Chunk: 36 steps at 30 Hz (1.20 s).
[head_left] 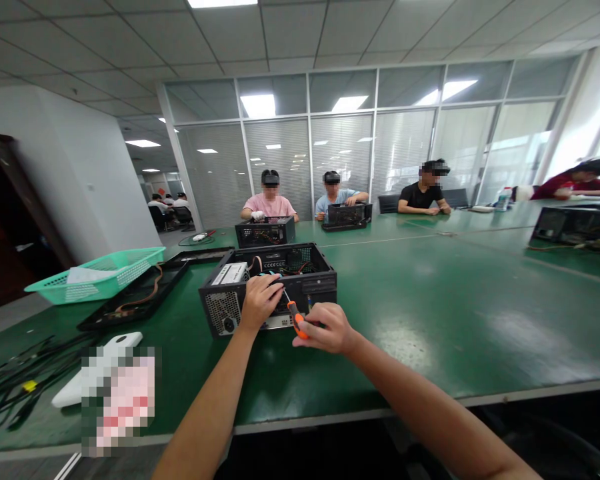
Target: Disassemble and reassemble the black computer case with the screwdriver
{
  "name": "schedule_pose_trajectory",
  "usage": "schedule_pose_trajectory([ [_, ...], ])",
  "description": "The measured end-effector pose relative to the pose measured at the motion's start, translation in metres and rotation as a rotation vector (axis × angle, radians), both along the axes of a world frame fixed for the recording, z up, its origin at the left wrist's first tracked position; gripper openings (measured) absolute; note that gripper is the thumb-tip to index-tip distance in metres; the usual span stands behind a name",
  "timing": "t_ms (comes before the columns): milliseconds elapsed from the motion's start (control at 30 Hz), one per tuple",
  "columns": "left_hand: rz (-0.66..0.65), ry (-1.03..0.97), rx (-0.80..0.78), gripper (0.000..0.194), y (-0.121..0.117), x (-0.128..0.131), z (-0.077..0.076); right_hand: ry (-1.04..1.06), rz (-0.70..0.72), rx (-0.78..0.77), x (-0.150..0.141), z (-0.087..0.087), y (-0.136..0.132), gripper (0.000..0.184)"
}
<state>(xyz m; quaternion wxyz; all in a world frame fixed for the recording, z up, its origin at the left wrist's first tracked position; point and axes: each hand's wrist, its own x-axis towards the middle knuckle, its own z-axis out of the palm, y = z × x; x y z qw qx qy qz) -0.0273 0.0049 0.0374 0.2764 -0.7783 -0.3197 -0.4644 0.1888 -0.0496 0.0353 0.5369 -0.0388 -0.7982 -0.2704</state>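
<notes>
A black computer case (321, 285) lies on its side on the green table in front of me, its upper side uncovered. Inside it, a power supply with a white label (231, 273) sits at the left. My left hand (261, 301) is bent over the near rim of the case and grips it, the thumb hidden. My right hand (330, 328) is closed around the orange and black handle of a screwdriver (298, 321). The screwdriver's shaft slants up and left to the case, close to my left fingertips. What its tip touches is too small to tell.
A green plastic basket (100, 273) and a black case panel (130, 303) lie to the left. Nearer are black cables (25, 380) and a white object (80, 380). Across the table (430, 300), people work at other cases (265, 232). Another case (575, 227) stands far right.
</notes>
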Motion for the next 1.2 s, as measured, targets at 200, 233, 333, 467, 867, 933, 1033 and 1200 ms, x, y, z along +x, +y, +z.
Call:
schedule_pose_trajectory([
  [200, 0.009, -0.022, 0.004, 0.011, -0.001, 0.002, -0.001, -0.039, 0.029, -0.063, 0.002, 0.0, 0.006, 0.025],
  [233, 0.008, -0.022, 0.005, 0.01, -0.001, 0.002, -0.001, -0.024, 0.034, -0.076, 0.002, -0.001, 0.007, 0.025],
  [333, 0.007, -0.021, 0.01, 0.01, -0.002, 0.003, 0.0, 0.046, 0.043, -0.083, 0.004, -0.002, 0.009, 0.03],
  [467, 0.01, -0.015, 0.013, 0.01, -0.002, 0.002, 0.0, 0.05, 0.025, -0.061, 0.007, -0.003, 0.012, 0.03],
  [867, 0.0, -0.025, 0.005, 0.012, -0.002, 0.002, -0.001, -0.004, -0.001, -0.032, -0.001, -0.006, 0.005, 0.027],
  [933, 0.003, -0.024, 0.003, 0.012, -0.002, 0.002, -0.001, -0.027, -0.012, -0.049, -0.002, -0.007, 0.005, 0.025],
  [1033, 0.006, -0.022, 0.003, 0.012, -0.002, 0.002, -0.001, 0.014, 0.007, -0.069, -0.002, -0.007, 0.006, 0.027],
  [1200, 0.022, -0.001, 0.019, 0.013, 0.001, 0.001, -0.004, 0.184, 0.047, -0.1, 0.006, -0.007, 0.017, 0.025],
])
